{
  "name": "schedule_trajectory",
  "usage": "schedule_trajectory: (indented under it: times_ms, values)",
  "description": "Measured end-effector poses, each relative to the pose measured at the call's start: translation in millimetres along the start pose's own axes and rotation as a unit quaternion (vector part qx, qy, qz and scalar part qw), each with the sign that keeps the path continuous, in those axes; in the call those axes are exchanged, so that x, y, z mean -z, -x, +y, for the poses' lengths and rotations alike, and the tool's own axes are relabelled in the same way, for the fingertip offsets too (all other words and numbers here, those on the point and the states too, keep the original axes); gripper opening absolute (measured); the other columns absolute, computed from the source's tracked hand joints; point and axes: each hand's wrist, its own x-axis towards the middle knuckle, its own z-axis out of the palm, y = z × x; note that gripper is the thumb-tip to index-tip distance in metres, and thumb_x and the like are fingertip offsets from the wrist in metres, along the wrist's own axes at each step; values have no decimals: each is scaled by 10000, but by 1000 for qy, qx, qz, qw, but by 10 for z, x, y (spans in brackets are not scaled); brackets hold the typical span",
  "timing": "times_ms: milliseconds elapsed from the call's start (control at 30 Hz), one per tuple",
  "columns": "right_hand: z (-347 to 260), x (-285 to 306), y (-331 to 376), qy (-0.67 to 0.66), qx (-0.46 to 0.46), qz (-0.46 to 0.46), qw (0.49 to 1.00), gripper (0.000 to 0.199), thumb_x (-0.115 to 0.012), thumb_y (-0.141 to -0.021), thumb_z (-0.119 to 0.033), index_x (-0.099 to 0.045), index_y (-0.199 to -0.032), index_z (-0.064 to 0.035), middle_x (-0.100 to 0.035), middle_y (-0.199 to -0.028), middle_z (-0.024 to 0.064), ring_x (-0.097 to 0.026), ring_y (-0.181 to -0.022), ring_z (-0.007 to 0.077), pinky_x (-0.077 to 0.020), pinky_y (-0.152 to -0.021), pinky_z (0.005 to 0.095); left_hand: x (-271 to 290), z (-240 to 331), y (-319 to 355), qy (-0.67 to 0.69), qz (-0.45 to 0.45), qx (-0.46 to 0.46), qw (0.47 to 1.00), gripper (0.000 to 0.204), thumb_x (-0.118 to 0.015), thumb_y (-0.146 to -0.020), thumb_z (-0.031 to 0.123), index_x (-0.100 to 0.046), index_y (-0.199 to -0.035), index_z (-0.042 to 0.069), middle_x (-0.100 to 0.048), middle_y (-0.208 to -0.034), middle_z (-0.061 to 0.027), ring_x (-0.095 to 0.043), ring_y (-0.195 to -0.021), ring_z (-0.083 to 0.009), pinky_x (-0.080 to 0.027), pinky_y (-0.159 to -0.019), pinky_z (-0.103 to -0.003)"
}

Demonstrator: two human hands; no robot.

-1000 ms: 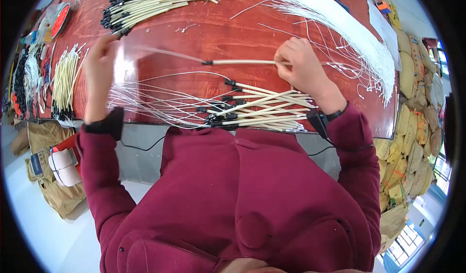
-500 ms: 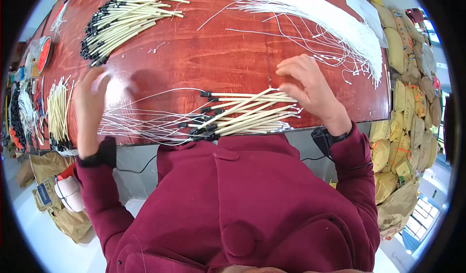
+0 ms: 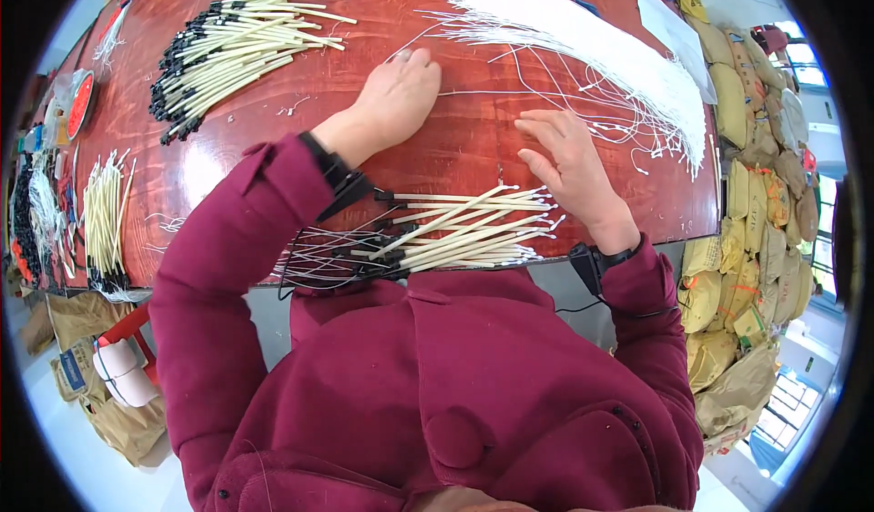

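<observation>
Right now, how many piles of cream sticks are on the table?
3: upper-left pile, far-left pile, and front pile by the near edge. Another may be partly cut off at top left.

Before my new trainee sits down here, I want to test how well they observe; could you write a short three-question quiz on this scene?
1. Multiple choice: where on the red-brown wooden table does the large white cord bundle lie, as pictured?
A) lower left
B) upper right
C) upper left
2. True or false: in the cream rod pile nearest the lap, the black ends point toward the picture's left.
3. Short answer: which of the person's hands is nearer the upper-left pile of black-ended cream rods?

Key: 1. B; 2. True; 3. The left hand.
</observation>
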Motion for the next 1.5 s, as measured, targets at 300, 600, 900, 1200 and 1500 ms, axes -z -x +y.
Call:
schedule_trajectory:
  times_ms: [300, 600, 900, 1200, 1500]
  values:
    - [102, -150, -52, 62, 12, 28, 998, 542, -705, -908, -174, -560, -1406, -14, -528, -1465, 140, -522, -1228, 321, -401, -1069, 430, 573, -129, 932, -23, -89, 120, 989, 94, -499, -890, -30, -509, -978, 2, -648, -883, -210, -665, -854, -398, -538, -748, -472]
    - [236, -294, -79, 98, 34, -12, 995, 639, -594, -989, -429, -517, -1445, 13, -478, -1532, 150, -472, -1285, 352, -358, -1107, 457, 668, -199, 1079, 15, -88, 144, 986, 61, -504, -904, -21, -518, -958, 3, -653, -881, -234, -663, -858, -424, -526, -744, -499]
    - [273, -219, -4, 60, 65, -78, 993, 807, -392, -1017, -644, -505, -1456, 23, -446, -1571, 141, -404, -1399, 367, -311, -1161, 472, 649, -302, 1068, 117, -71, 258, 956, 127, -640, -883, 84, -577, -967, 13, -674, -848, -215, -662, -872, -439, -517, -750, -501]
    - [228, -205, -4, 30, 46, -76, 996, 840, -386, -1012, -670, -518, -1438, 41, -468, -1551, 151, -408, -1399, 368, -314, -1164, 474, 1056, -624, 701, -14, -37, 257, 966, 211, -684, -891, 194, -634, -986, 13, -697, -969, -199, -680, -958, -406, -551, -798, -506]
    - [200, -263, 18, 19, 35, -54, 998, 792, -407, -1026, -638, -523, -1442, 26, -470, -1547, 155, -412, -1402, 363, -308, -1164, 475, 839, -1620, 301, -251, 93, 101, 958, 148, -659, -851, 118, -667, -995, 82, -665, -1028, -123, -670, -1021, -316, -542, -836, -456]
